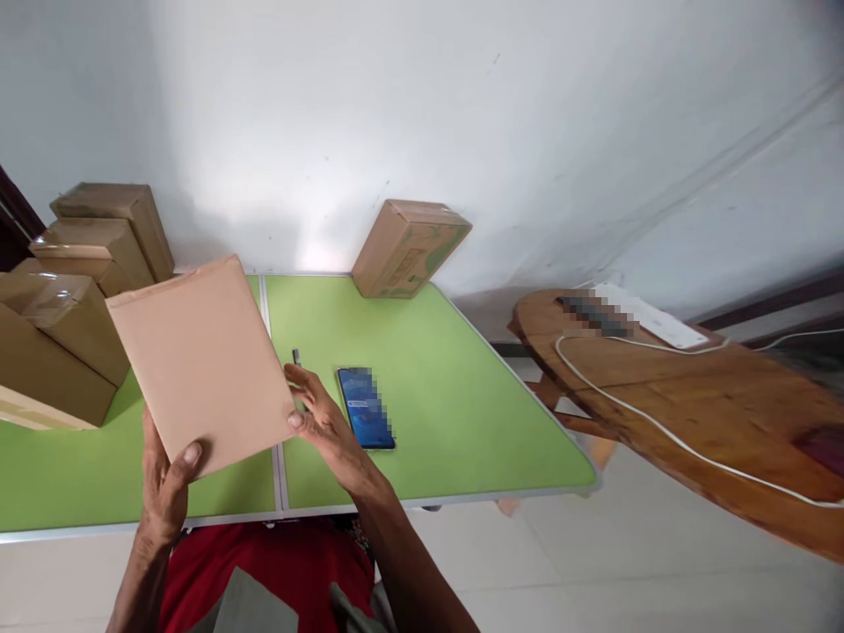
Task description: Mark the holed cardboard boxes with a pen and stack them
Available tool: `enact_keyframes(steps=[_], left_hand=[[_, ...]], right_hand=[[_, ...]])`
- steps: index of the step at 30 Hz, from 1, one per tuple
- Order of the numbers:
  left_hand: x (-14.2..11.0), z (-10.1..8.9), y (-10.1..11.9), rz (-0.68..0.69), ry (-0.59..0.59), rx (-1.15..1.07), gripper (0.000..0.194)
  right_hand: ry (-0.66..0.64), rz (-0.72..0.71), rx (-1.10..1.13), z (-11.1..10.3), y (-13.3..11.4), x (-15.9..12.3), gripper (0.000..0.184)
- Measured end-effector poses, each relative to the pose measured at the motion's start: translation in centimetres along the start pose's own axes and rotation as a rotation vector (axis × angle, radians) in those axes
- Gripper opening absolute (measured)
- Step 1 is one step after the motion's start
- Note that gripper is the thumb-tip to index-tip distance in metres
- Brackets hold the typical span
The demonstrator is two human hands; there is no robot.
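A flat brown cardboard package (204, 369) is held up above the green table, tilted, with its broad plain face toward me. My left hand (164, 483) grips its lower left corner, thumb on the face and fingers behind. At the lower right edge, my right hand (326, 431) has its thumb against the package and its fingers partly behind the edge. A phone (366, 413) with a lit blue screen lies on the table just right of my right hand. Beyond my right fingers is a small dark object (296, 357), too small to name.
Several cardboard boxes (85, 325) stand at the left of the green table (462, 404). Another carton (412, 251) leans by the wall at the back. To the right, a wooden table (646, 413) bears a white cable (659, 426) and a blurred dark item.
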State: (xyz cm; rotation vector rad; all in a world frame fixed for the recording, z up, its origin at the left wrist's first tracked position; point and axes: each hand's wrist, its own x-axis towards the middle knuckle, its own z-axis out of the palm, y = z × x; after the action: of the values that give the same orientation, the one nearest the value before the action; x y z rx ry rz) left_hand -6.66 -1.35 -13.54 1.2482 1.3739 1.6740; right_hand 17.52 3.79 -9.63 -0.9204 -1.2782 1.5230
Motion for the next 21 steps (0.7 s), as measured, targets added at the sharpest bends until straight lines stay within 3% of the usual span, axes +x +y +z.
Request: enact_keyframes(steps=[3,7,9,12,15,17,21], left_hand=[[-0.9,-0.2,1.3,-0.025,-0.076,0.062,0.088],[-1.3,-0.2,1.8,0.028,-0.168,-0.063,0.082],[-0.9,-0.1,1.7,0.065,-0.149,-0.126,0.064],[-0.2,0.3,1.8,0.097,-0.025,-0.122,0.047],[0.3,0.6,2.1,0.11,0.034,-0.109,0.066],[0.2,0.6,2.2,0.08,0.002,-0.085,0.075],[-0.6,0.1,2.4,-0.028,-0.098,-0.036,0.061]], right_hand=[[-0.115,0.01,0.092,-0.1,0.2,0.2,0.091],[-0.106,-0.001,0.174,-1.1,1.3,0.3,0.081],[-0.103,-0.008,0.192,-1.6,1.8,0.4,0.075],[-0.093,-0.005,0.193,-1.9,2.1,0.4,0.065],[-0.05,-0.043,0.185,-1.7,2.2,0.5,0.055],[0.003,-0.08,0.174,-1.7,2.5,0.5,0.056],[0.057,-0.104,0.166,-2.2,3.5,0.4,0.056]])
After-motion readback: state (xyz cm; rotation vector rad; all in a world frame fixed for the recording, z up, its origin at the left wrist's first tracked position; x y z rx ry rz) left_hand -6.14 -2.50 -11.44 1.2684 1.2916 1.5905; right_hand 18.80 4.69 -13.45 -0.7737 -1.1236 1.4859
